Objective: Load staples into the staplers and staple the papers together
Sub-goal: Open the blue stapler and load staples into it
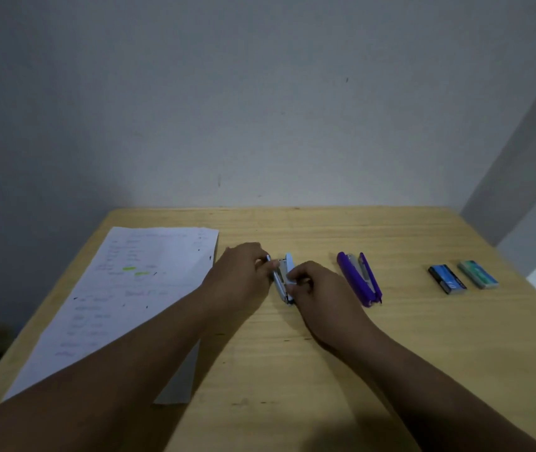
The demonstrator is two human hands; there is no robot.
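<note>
- On the wooden table [292,370], far left — handwritten papers [136,288], lying flat.
- Left hand [240,275]: fingers curled, pinching the light blue stapler [284,278] at its left side.
- Stapler sits at table centre, hinged open.
- Right hand [319,288] grips its right edge, fingers curled.
- Just right — purple stapler [359,278], open, untouched.
- Far right: two staple boxes, blue [447,278] and teal [478,274], side by side.

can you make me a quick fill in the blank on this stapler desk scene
1. Both hands hold the light ____ stapler.
2. The purple stapler lies ____, untouched.
3. The papers lie under the ____ forearm.
4. ____ staple boxes sit far right on the table.

Missing words: blue; open; left; two
</note>
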